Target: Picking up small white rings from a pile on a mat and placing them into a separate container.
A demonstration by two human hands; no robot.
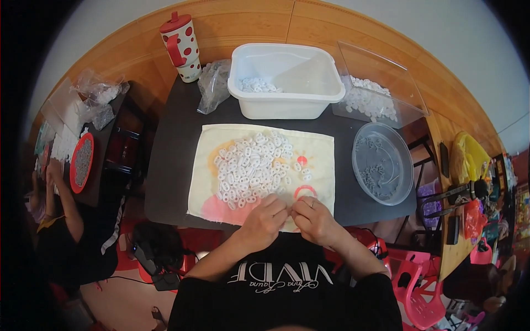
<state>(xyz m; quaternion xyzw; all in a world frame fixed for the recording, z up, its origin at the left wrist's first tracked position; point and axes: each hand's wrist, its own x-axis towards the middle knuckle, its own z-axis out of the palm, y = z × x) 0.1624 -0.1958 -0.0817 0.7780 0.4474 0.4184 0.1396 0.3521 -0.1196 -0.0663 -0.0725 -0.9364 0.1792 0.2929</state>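
Observation:
My left hand (264,222) and my right hand (316,220) are close together over the near edge of a cream cloth (319,140). Both have their fingers pinched, and whatever sits between the fingertips is too small and covered to make out. Just beyond my hands, a heap of white plastic oval pieces (248,171), many with two holes, spreads across the cloth. A few loose ones (305,172) lie to the right of the heap. Off to the right, a round clear tub (409,165) contains small grey metal-looking parts (374,177).
Behind the cloth stands a white tub (284,108) with more white pieces inside. Right of it is a clear bin (381,62) of white parts; left are a plastic bag (213,85) and a spotted tumbler (182,49). Another person's arm (69,207) reaches a side table with a red tray (73,175).

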